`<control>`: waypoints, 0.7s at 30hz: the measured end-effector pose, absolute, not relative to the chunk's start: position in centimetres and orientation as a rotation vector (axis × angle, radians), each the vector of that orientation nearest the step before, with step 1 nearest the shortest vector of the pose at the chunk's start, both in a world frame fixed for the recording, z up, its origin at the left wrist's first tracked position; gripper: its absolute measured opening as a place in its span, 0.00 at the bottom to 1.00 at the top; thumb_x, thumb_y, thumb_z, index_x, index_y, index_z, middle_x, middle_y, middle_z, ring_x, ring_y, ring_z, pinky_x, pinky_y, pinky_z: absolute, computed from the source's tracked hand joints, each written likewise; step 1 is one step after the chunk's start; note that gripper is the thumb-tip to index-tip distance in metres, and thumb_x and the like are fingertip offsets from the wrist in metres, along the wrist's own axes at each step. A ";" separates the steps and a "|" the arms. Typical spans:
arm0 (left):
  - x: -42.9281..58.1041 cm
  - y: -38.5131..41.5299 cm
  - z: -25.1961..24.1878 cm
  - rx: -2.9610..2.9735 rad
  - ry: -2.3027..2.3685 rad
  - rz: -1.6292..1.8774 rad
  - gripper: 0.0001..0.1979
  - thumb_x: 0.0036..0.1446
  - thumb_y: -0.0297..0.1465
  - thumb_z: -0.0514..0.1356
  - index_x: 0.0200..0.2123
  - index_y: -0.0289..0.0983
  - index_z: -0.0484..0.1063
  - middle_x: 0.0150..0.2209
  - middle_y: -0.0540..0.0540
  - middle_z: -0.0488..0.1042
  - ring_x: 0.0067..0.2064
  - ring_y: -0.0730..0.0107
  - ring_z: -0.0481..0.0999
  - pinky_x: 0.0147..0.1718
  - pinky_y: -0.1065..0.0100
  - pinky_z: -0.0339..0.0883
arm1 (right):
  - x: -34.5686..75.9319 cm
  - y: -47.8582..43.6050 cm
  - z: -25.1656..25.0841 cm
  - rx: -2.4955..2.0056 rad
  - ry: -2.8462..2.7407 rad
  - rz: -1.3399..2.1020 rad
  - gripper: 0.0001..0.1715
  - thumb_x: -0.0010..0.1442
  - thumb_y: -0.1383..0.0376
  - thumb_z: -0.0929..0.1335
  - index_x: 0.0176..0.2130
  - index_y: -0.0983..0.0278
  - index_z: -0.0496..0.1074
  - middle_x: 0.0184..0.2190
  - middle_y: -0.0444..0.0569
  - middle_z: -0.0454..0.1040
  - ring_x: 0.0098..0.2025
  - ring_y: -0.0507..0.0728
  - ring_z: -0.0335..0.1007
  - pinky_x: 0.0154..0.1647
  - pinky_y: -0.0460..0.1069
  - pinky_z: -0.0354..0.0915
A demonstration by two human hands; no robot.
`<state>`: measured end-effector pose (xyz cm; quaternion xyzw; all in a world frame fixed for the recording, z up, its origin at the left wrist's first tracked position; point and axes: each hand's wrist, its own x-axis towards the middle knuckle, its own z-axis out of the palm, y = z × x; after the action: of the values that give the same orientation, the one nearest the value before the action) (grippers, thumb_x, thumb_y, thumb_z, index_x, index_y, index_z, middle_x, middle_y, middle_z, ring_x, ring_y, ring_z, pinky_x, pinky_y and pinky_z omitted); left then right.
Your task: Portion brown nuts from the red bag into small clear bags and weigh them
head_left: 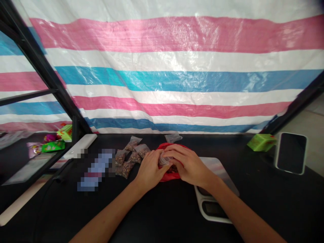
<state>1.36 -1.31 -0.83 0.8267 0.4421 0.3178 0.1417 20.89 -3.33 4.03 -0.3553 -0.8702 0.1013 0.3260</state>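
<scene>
A small clear plastic bag (pixel 166 160), wrinkled and shiny, is held at the centre between two bare hands, directly over a bright red plastic bag (pixel 168 178) with loose brown bits (pixel 173 168) in its mouth. The left hand (pixel 151 169) comes in from the lower left, knuckles up, thumb and fingers drawn together on the clear bag; the right hand (pixel 187 164) arches over from the other side, its fingers curled in to grip it too. Together they hide much of both bags. Just left lie several filled packets (pixel 135 157) of similar brown pieces, and behind the hands another clear packet (pixel 173 137). The right forearm crosses a white scale (pixel 222 170), covering part of it. Farther right on the black surface (pixel 152 216) are a green box (pixel 262 142) and an upright, dark-screened phone (pixel 291 153). To the left are a blurred-out item (pixel 97 168), a long white bar (pixel 81 145) and colourful wrapped packages (pixel 53 146). Behind everything hangs a striped pink, blue and white sheet (pixel 177 81).
</scene>
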 end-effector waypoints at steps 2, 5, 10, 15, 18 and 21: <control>1.3 -1.2 -0.8 2.365 1.282 0.936 0.17 0.66 0.43 0.59 0.52 0.39 0.69 0.48 0.43 0.78 0.49 0.55 0.76 0.51 0.54 0.66 | 21.1 -3.3 4.2 -0.989 -2.257 0.230 0.18 0.67 0.70 0.64 0.54 0.57 0.72 0.53 0.51 0.76 0.55 0.60 0.72 0.59 0.56 0.67; 1.3 -1.2 -0.6 2.288 1.308 1.004 0.16 0.66 0.43 0.59 0.51 0.40 0.70 0.46 0.43 0.77 0.48 0.56 0.75 0.49 0.56 0.68 | 21.7 -3.1 4.5 -1.092 -2.181 0.174 0.16 0.67 0.65 0.66 0.55 0.58 0.71 0.51 0.51 0.77 0.53 0.61 0.73 0.57 0.56 0.68; 1.2 -1.2 -0.1 2.157 1.399 1.136 0.14 0.67 0.42 0.57 0.48 0.40 0.70 0.45 0.43 0.77 0.48 0.56 0.76 0.49 0.57 0.68 | 22.8 -2.4 4.1 -1.246 -2.149 0.084 0.14 0.70 0.65 0.63 0.54 0.59 0.71 0.51 0.52 0.76 0.54 0.60 0.72 0.59 0.55 0.65; 0.9 -1.2 0.8 2.009 1.597 1.125 0.15 0.68 0.45 0.54 0.48 0.41 0.67 0.42 0.43 0.79 0.43 0.54 0.80 0.42 0.59 0.69 | 23.8 -1.5 2.8 -1.473 -2.292 0.043 0.15 0.68 0.65 0.65 0.53 0.61 0.73 0.53 0.56 0.75 0.57 0.64 0.69 0.60 0.59 0.61; 0.7 -1.4 1.4 1.976 1.739 1.031 0.15 0.69 0.46 0.52 0.47 0.42 0.66 0.39 0.44 0.80 0.39 0.53 0.82 0.35 0.62 0.66 | 24.1 -1.1 2.5 -1.497 -2.343 0.112 0.14 0.68 0.66 0.65 0.53 0.61 0.73 0.44 0.52 0.78 0.50 0.61 0.73 0.59 0.57 0.61; 0.6 -1.5 1.8 1.985 1.807 1.003 0.14 0.69 0.46 0.52 0.45 0.42 0.66 0.36 0.44 0.80 0.36 0.54 0.81 0.33 0.64 0.63 | 24.1 -0.9 2.7 -1.528 -2.279 0.081 0.16 0.68 0.66 0.66 0.54 0.61 0.72 0.45 0.52 0.77 0.49 0.60 0.74 0.57 0.55 0.61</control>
<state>0.63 -1.47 1.81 0.6861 0.6246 0.3467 0.1377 24.15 -0.95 2.70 -0.5457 -0.8140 0.0290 0.1971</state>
